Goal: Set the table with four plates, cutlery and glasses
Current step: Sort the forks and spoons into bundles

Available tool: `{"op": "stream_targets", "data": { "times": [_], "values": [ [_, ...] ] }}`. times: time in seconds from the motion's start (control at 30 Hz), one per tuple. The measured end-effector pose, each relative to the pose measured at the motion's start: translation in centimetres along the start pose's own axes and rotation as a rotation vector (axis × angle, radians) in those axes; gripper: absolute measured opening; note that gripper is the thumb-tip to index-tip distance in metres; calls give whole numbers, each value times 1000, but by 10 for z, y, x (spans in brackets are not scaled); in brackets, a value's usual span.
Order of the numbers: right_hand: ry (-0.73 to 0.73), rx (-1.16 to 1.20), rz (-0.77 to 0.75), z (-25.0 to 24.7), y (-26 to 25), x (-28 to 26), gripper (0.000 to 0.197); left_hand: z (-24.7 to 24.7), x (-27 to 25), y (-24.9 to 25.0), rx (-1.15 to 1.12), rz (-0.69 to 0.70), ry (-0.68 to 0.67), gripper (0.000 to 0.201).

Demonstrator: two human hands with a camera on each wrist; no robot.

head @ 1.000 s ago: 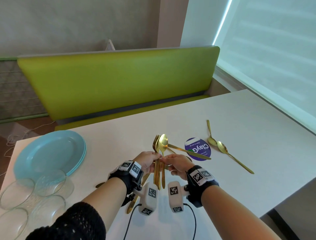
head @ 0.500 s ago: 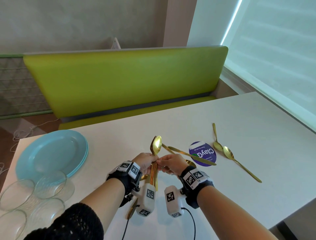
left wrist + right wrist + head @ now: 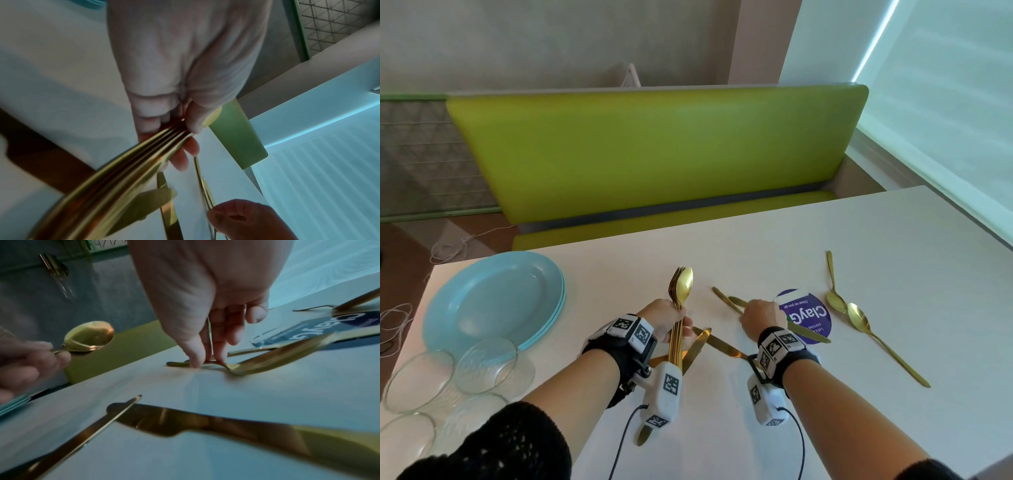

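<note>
My left hand (image 3: 677, 325) grips an upright bundle of gold forks and a spoon (image 3: 681, 287); the left wrist view shows their handles (image 3: 144, 154) clamped between thumb and fingers (image 3: 185, 155). My right hand (image 3: 749, 310) is down on the white table (image 3: 893, 257), with thumb and forefinger pinching the handle of a gold spoon (image 3: 257, 365) that lies flat. A gold knife (image 3: 808, 334) lies beside it across a purple sticker (image 3: 813, 317). Two more knives (image 3: 717, 342) cross between my wrists. Stacked light-blue plates (image 3: 493, 301) sit far left.
Several clear glass bowls (image 3: 482, 363) stand at the near left corner. Two gold spoons (image 3: 859, 318) lie to the right of the sticker. Another knife tip (image 3: 645, 437) shows under my left wrist. A green bench (image 3: 654, 154) runs behind the table, and a window is at the right.
My right hand has left the bundle and dropped to the right, onto the loose cutlery on the table. My left hand keeps the bundle upright.
</note>
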State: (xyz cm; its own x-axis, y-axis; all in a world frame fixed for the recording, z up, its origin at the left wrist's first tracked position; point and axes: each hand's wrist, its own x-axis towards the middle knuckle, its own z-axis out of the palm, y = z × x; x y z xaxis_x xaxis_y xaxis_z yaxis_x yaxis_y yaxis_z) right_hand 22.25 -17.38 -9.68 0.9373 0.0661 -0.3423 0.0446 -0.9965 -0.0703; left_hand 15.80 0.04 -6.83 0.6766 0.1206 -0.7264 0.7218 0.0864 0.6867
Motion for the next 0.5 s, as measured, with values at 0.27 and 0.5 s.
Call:
{"op": "stream_targets", "data": {
  "times": [0.27, 0.5],
  "values": [
    [-59, -89, -42, -3, -5, -1, 29, 3, 1, 9, 152, 55, -4, 11],
    [94, -314, -436, -30, 4, -14, 28, 18, 9, 24, 385, 208, 72, 13]
  ]
}}
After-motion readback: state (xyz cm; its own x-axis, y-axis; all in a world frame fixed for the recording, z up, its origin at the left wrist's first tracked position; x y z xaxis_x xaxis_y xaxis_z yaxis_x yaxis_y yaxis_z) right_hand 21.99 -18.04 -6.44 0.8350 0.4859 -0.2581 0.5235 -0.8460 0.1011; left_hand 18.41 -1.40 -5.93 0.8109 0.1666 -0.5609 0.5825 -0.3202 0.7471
